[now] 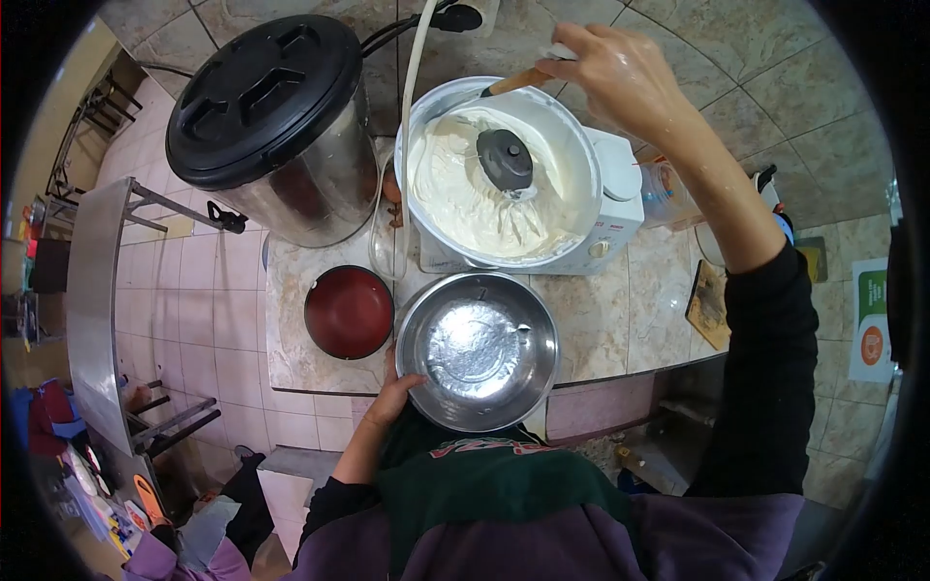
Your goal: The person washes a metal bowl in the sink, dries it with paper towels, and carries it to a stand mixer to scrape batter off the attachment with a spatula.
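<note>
My right hand [620,82] is closed around a wooden-handled spatula [521,80] above the back rim of the mixer bowl [591,184]. The spatula's lower end reaches just inside that rim; its blade is mostly hidden. Thick white cream [450,179] fills much of the mixer bowl, around a dark grey central hub [505,160]. My left hand [392,397] grips the near left rim of a shiny metal bowl [478,412], thumb over the edge. This bowl sits at the counter's front edge, close against my apron, with small white smears inside.
Left of the metal bowl stands a dark red bowl [349,312]. A large steel container with a black lid [266,97] is behind it. A pale cable [414,77] hangs beside the mixer [615,208]. On the right lies a small wooden board [710,302]. Another person [218,533] is at lower left.
</note>
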### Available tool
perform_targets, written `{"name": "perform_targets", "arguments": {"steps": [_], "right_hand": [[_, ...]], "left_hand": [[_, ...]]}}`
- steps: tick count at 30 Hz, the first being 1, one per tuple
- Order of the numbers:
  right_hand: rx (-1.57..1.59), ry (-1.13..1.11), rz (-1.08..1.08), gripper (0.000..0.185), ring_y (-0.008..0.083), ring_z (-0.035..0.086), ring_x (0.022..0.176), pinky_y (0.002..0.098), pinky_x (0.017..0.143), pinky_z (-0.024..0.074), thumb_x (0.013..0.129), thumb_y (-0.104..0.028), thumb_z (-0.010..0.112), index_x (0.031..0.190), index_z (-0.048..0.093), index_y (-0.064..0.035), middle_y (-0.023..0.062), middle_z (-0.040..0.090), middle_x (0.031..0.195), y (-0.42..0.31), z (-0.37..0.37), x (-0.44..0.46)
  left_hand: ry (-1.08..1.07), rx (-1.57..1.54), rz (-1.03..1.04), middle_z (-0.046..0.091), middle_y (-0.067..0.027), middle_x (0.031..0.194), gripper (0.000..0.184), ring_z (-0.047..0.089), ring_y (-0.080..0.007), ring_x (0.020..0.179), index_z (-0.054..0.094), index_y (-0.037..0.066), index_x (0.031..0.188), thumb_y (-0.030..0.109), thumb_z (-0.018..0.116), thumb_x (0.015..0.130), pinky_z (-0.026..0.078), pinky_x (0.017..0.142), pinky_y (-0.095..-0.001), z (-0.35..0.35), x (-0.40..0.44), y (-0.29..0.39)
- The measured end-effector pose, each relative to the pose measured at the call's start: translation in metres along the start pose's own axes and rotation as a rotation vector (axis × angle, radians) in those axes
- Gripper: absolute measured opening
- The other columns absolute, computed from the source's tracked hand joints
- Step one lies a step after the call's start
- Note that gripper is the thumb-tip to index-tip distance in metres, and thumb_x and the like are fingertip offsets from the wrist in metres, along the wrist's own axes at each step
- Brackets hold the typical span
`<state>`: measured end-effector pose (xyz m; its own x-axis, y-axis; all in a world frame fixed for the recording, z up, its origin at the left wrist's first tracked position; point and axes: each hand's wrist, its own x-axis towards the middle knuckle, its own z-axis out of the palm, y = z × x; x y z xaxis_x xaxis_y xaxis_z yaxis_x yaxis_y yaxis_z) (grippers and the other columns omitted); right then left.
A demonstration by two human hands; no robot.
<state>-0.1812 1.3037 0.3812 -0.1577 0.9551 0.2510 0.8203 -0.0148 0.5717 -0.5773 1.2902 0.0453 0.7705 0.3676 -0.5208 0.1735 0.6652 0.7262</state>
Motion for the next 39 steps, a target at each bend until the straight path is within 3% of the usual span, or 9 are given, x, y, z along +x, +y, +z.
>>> {"name": "perform_targets", "arguments": {"steps": [6,9,18,20,22,30,34,37,39], "right_hand": [[0.109,-0.041,-0.102,0.027,0.0201,0.06,0.077,0.0315,0.062,0.0514,0.067,-0.005,0.063,0.09,0.071,-0.0172,0.0008,0.059,0.089,-0.032,0.005,0.018],[0.233,0.102,-0.227,0.017,0.0202,0.062,0.078,0.0324,0.063,0.0527,0.065,-0.029,0.067,0.07,0.072,-0.014,0.0015,0.06,0.08,-0.048,-0.004,0.014],[0.195,0.16,-0.246,0.011,0.0177,0.06,0.072,0.0301,0.062,0.0498,0.065,-0.022,0.065,0.065,0.067,-0.0112,-0.0002,0.058,0.074,-0.016,-0.019,-0.01],[0.229,-0.081,-0.171,0.025,0.0232,0.06,0.071,0.0353,0.058,0.0491,0.074,-0.019,0.059,0.092,0.072,-0.0315,0.0054,0.054,0.076,-0.002,-0.034,-0.005],[0.238,-0.028,-0.161,0.027,0.0228,0.06,0.071,0.0342,0.056,0.0488,0.074,-0.019,0.059,0.091,0.071,-0.0363,0.0051,0.054,0.076,-0.004,-0.028,-0.001],[0.231,0.145,-0.218,0.019,0.0246,0.06,0.07,0.0358,0.057,0.0497,0.065,-0.022,0.065,0.062,0.064,-0.0034,0.0082,0.057,0.075,-0.027,-0.055,0.011],[0.235,0.182,-0.065,0.01,0.0186,0.06,0.068,0.0312,0.062,0.0496,0.065,-0.018,0.064,0.068,0.063,-0.0087,0.0027,0.056,0.071,-0.05,-0.058,-0.006],[0.243,0.208,-0.19,0.016,0.0175,0.055,0.062,0.0286,0.057,0.0453,0.065,-0.015,0.065,0.079,0.058,-0.009,0.0039,0.052,0.068,-0.056,-0.072,-0.028],[0.245,0.145,-0.225,0.023,0.0158,0.049,0.06,0.026,0.054,0.0406,0.067,-0.016,0.068,0.088,0.058,-0.0121,0.0023,0.05,0.073,-0.058,-0.077,-0.044]], "left_hand": [[0.006,0.004,-0.051,0.035,-0.0133,0.131,0.085,0.034,-0.0259,0.123,0.015,0.008,0.14,0.005,0.06,0.068,0.029,0.103,-0.0356,0.005,-0.004,0.009],[-0.011,-0.016,-0.067,0.037,-0.0129,0.131,0.083,0.037,-0.0252,0.121,0.016,0.009,0.14,0.005,0.059,0.069,0.031,0.101,-0.0352,0.0,-0.002,0.002],[0.063,0.037,-0.029,0.056,-0.0116,0.114,0.059,0.052,-0.023,0.105,0.039,0.001,0.129,0.006,0.057,0.073,0.039,0.094,-0.0339,-0.004,-0.002,-0.009],[0.057,0.037,-0.041,0.056,-0.0114,0.114,0.059,0.052,-0.0231,0.105,0.04,0.001,0.129,0.007,0.058,0.073,0.039,0.094,-0.0338,-0.005,-0.002,-0.009],[0.053,0.035,-0.053,0.056,-0.0113,0.113,0.058,0.053,-0.0232,0.105,0.04,0.001,0.128,0.007,0.058,0.074,0.039,0.094,-0.0337,-0.007,-0.002,-0.01],[0.087,0.035,-0.064,0.057,-0.0109,0.112,0.056,0.054,-0.0238,0.104,0.042,0.0,0.127,0.01,0.059,0.074,0.04,0.093,-0.034,-0.001,-0.004,-0.006],[0.066,0.028,-0.067,0.056,-0.0108,0.113,0.058,0.053,-0.0244,0.105,0.041,0.0,0.128,0.01,0.058,0.074,0.039,0.094,-0.0341,-0.002,-0.003,-0.007],[0.088,0.037,-0.065,0.056,-0.0112,0.115,0.06,0.052,-0.0241,0.106,0.04,0.0,0.129,0.009,0.058,0.073,0.038,0.096,-0.0338,-0.002,-0.002,-0.005],[0.001,0.008,-0.134,0.043,-0.0113,0.123,0.076,0.042,-0.0241,0.115,0.022,0.008,0.135,0.003,0.057,0.068,0.032,0.1,-0.0348,-0.009,0.001,-0.009]]}}
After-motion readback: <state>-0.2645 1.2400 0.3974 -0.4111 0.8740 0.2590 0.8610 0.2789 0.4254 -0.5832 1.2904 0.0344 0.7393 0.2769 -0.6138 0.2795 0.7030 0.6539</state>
